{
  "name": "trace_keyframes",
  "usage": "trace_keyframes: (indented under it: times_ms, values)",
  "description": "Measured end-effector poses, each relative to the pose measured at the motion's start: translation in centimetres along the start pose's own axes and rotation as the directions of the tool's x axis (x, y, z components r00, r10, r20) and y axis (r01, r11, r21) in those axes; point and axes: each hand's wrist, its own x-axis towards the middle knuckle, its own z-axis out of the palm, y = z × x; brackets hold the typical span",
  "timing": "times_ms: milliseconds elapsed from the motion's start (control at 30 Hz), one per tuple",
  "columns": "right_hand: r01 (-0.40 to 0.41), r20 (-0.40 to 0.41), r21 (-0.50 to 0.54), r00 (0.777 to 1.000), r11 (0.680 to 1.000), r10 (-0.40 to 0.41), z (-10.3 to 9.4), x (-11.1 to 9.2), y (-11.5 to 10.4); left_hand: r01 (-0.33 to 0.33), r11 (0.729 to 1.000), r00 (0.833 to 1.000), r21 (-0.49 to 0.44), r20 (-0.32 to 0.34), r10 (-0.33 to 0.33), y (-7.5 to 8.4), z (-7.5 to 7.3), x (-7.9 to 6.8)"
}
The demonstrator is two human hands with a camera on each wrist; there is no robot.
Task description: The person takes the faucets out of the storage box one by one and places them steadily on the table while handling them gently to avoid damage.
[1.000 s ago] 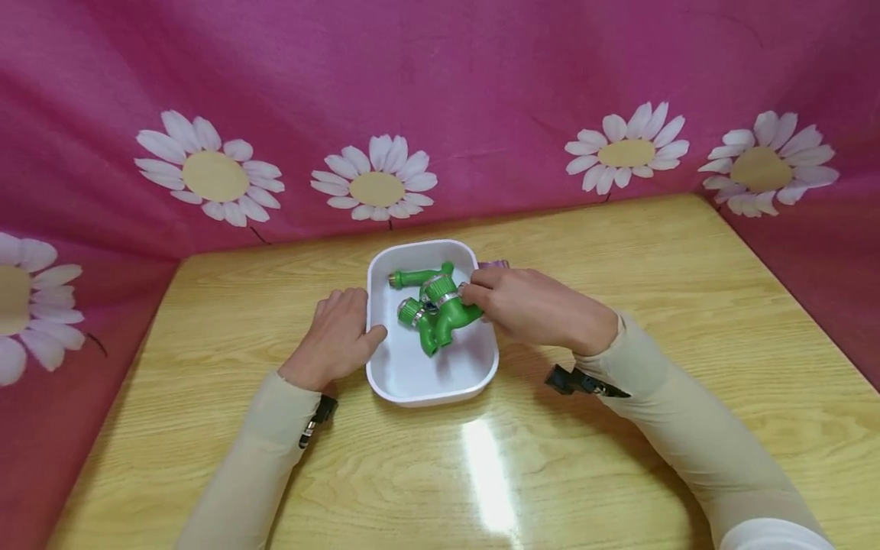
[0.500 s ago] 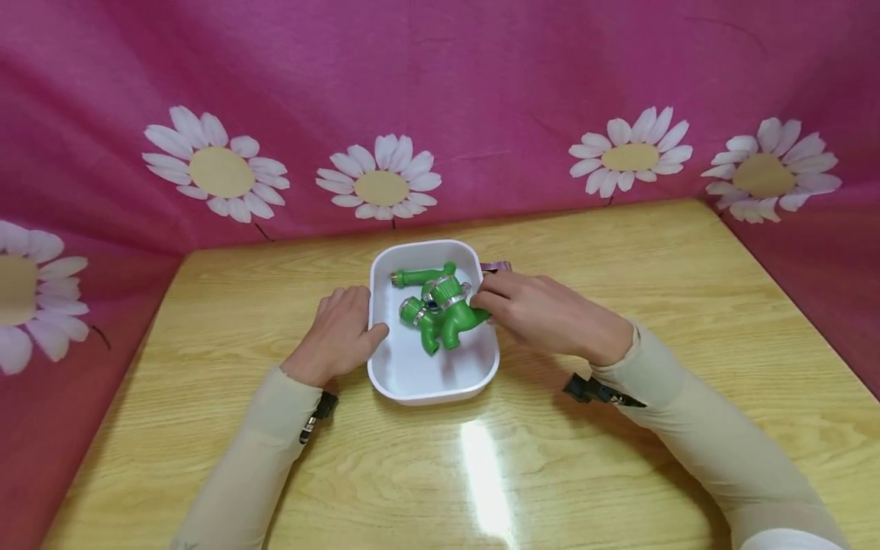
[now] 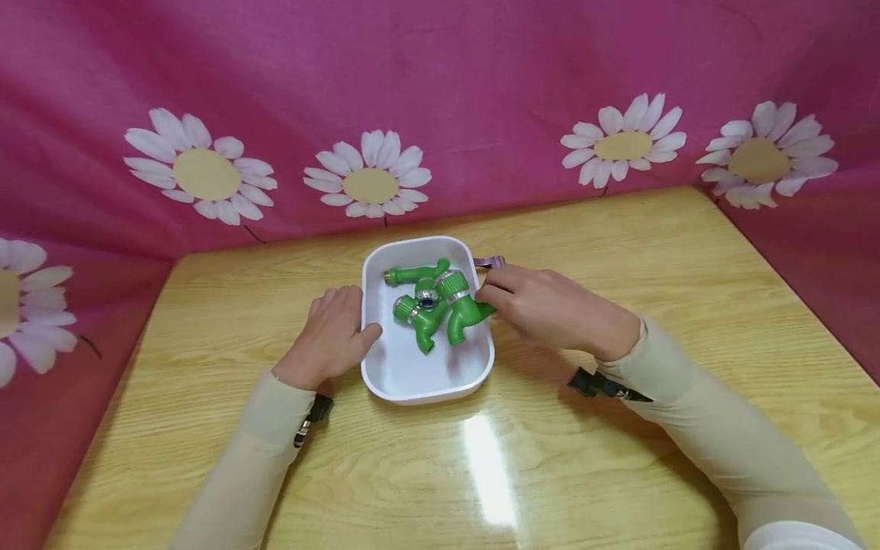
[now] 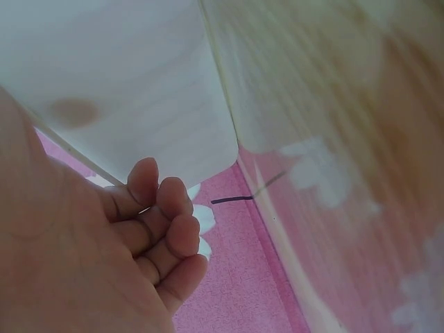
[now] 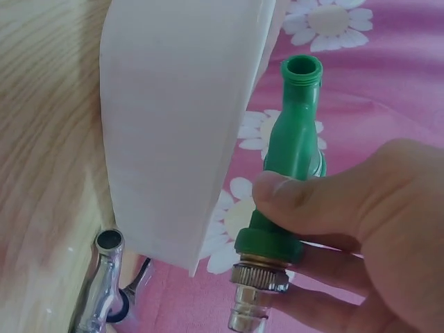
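Observation:
My right hand (image 3: 543, 305) grips a green plastic tap (image 3: 462, 325) over the right rim of a white tray (image 3: 428, 399). In the right wrist view the tap's open green end (image 5: 302, 66) points up, above my thumb; a metal fitting (image 5: 258, 281) shows below. Inside the tray several more green taps lie together, one tap (image 3: 415, 273) along the back and another tap (image 3: 426, 330) at centre left. My left hand (image 3: 326, 336) holds the tray's left side, thumb over the rim and fingers along the outside. Its thumb is hidden in the left wrist view.
A chrome tap (image 5: 100, 295) lies on the wooden table (image 3: 619, 260) just beyond the tray's right side; its shiny end (image 3: 490, 262) peeks out in the head view. A pink cloth with daisies (image 3: 481, 99) hangs behind the table and at both sides.
The green tap in my right hand has shifted slightly right and turned, drawing apart from the others, so another tap's round knob shows between. My left hand stays on the tray.

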Motion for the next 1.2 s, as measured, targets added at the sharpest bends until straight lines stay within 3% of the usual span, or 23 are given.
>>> trace_keyframes:
  times_ms: [733,1200]
  values:
    - [-0.039,0.003,0.021,0.999,0.999,0.039,-0.21,-0.19,0.76,0.013,1.000,1.000,-0.002,0.008,-0.013,0.13,-0.06,-0.12]
    - [-0.082,0.056,0.042,0.995,0.996,0.079,-0.19,-0.29,0.97,0.016,1.000,1.000,-0.004,0.003,-0.016,0.16,-0.04,-0.14]
